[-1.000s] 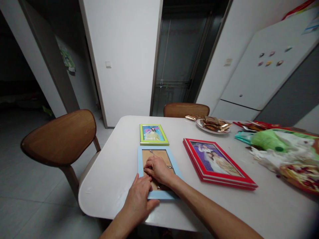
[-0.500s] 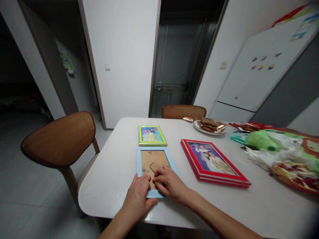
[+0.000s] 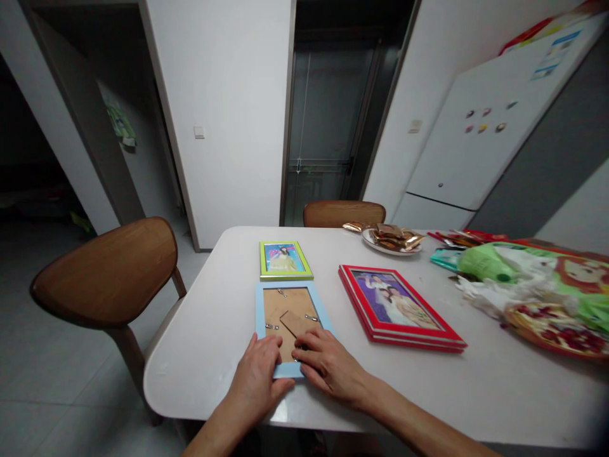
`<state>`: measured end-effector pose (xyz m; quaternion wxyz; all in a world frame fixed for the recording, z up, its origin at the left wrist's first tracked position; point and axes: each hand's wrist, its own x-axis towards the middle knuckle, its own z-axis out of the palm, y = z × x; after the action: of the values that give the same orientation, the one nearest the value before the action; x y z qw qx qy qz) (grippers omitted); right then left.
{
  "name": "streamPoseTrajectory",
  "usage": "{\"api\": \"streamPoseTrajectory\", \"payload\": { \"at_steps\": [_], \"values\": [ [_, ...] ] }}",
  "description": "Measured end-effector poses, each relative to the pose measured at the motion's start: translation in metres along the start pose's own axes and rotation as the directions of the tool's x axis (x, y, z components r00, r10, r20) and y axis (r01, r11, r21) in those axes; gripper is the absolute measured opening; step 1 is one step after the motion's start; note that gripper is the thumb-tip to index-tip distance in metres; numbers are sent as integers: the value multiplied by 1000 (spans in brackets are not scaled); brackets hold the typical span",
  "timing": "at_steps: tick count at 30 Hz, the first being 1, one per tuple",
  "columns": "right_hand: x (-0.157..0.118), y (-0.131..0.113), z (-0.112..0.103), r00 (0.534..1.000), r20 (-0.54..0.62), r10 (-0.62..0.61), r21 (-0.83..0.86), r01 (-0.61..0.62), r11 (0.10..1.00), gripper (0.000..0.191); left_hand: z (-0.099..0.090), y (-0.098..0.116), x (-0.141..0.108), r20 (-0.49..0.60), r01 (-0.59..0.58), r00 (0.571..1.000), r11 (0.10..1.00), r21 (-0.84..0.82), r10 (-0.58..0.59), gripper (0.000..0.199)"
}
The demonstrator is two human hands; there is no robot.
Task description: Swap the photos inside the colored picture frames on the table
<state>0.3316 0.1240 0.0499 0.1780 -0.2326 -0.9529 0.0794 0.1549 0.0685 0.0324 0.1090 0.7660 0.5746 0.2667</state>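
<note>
A light blue picture frame lies face down on the white table, its brown backing board uppermost. Small metal clips sit along the backing's edges, and a stand flap is outlined in its middle. My left hand grips the frame's near left corner, thumb along the front edge and fingers on top. At the near right corner, my right hand is closed, with curled fingertips pressing by the lower clip and the thumb side at the edge. The fingers partly hide that clip.
A green-framed picture lies just beyond the blue frame. Stacked red picture frames lie to the right. Farther right are a plate of gold packets, a green plastic bag and a dish. A wooden chair stands left.
My right hand has shifted slightly toward the frame's near right corner, and the clip on the right edge now shows. My left hand keeps its place on the frame. The view has turned slightly right.
</note>
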Motion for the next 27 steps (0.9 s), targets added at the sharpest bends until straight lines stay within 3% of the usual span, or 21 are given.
{"api": "streamPoseTrajectory", "payload": {
  "at_steps": [4,12,15,17,18,20,21,22,23,24,25,27],
  "values": [
    [-2,-1,0,1000,24,-13,-10,13,1000,24,-4,0,-1,31,4,1000,1000,6,-4,48],
    [-5,-6,5,998,-35,55,76,-52,996,25,-6,2,-1,57,9,998,1000,-4,-9,43],
    [-11,-3,4,982,-146,119,186,-91,978,26,-5,-1,-4,21,0,1000,999,-44,1,30],
    [-19,2,1,916,-300,267,313,-170,935,28,-8,-2,-5,-26,8,1000,995,-101,-11,19],
    [-24,5,0,843,-379,382,404,-220,888,29,-11,-2,-4,-50,16,998,990,-141,-24,14],
    [-31,8,-1,619,-442,650,645,-284,709,32,-20,4,-1,-99,52,992,966,-253,-79,11],
    [-33,7,-1,504,-392,769,773,-273,573,34,-24,9,1,-122,75,985,941,-329,-121,11],
    [-32,5,1,430,-289,855,880,-232,414,36,-27,16,3,-139,96,976,903,-418,-168,13],
    [-30,0,3,401,-159,902,953,-176,246,38,-28,24,5,-147,113,965,848,-518,-219,16],
    [-25,-6,5,432,-22,902,989,-120,81,39,-27,32,7,-140,125,954,775,-619,-265,18],
    [-19,-13,7,508,88,857,995,-79,-55,40,-25,41,8,-121,129,946,692,-710,-301,21],
    [-4,-26,9,598,171,783,971,32,-237,37,-17,58,11,-64,129,943,537,-834,-327,28]
  ]
}}
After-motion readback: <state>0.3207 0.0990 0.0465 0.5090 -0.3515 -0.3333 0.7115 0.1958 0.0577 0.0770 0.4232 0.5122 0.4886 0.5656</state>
